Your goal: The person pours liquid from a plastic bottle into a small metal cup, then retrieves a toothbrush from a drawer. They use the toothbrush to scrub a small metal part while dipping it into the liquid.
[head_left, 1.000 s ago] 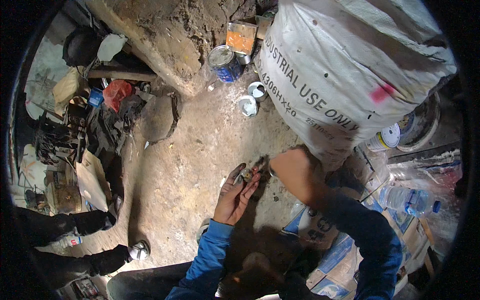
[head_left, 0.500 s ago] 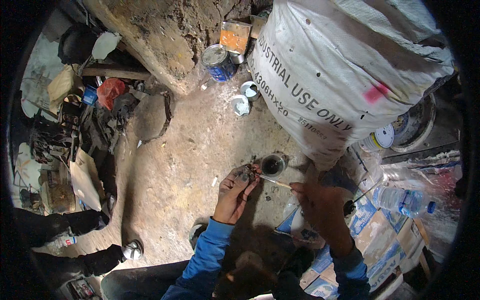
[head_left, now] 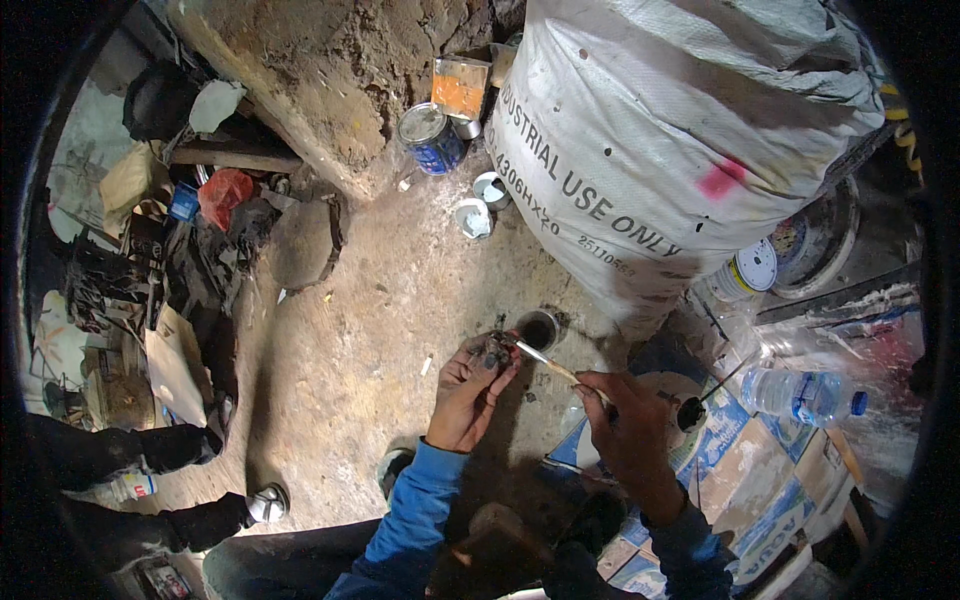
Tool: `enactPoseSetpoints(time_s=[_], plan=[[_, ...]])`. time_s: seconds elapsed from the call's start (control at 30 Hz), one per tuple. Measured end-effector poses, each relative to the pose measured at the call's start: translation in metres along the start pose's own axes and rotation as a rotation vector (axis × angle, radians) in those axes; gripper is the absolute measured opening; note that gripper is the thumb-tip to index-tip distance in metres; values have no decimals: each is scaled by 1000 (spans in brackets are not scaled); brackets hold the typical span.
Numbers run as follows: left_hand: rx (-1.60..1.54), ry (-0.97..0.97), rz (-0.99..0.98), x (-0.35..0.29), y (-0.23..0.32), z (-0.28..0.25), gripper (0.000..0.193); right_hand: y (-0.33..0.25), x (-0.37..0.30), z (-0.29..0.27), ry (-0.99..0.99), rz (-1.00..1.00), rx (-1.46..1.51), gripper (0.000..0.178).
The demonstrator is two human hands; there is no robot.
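Note:
My left hand (head_left: 470, 395) pinches a small dark piece (head_left: 495, 346) between stained fingertips. Its shape is too small and covered to name. My right hand (head_left: 625, 425) grips a thin paintbrush (head_left: 548, 364) by its pale handle. The metal end of the brush points left and meets the dark piece, or nearly so; I cannot tell if they touch. Just beyond both hands, a small cup (head_left: 557, 322) with dark liquid inside stands on the floor (head_left: 370, 330).
A big white woven sack (head_left: 640, 130) fills the far right. Paint cans (head_left: 432, 140) and small tins (head_left: 473, 218) stand beyond my hands. A water bottle (head_left: 805, 395) lies on flattened cardboard (head_left: 745, 480) at right. Scrap piles up at left, near another person's legs (head_left: 165, 520).
My right hand and the paintbrush have shifted slightly left, and the brush now tilts more steeply, its metal end nearer the dark piece. My left hand keeps its pinch.

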State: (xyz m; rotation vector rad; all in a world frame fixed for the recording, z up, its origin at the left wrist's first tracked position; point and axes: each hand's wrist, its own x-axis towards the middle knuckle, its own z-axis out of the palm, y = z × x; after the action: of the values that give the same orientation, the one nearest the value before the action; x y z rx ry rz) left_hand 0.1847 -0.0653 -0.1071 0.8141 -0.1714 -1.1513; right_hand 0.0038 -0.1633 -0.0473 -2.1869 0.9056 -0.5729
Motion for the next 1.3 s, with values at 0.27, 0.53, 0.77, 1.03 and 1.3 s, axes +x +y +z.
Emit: enactPoseSetpoints(time_s=[0.27, 0.53, 0.77, 1.03, 1.3], plan=[[-25, 21, 39, -3, 1, 10, 37, -6, -7, 2, -14, 78, 24, 11], [66, 24, 16, -4, -4, 8, 44, -8, -12, 9, 9, 107, 69, 13], [17, 49, 46, -5, -2, 5, 46, -10, -12, 12, 54, 134, 133, 12], [15, 49, 28, -6, 1, 7, 46, -6, -11, 16, 126, 30, 105, 13], [-12, 12, 42, -6, 2, 12, 43, -2, -12, 12, 201, -26, 72, 14]])
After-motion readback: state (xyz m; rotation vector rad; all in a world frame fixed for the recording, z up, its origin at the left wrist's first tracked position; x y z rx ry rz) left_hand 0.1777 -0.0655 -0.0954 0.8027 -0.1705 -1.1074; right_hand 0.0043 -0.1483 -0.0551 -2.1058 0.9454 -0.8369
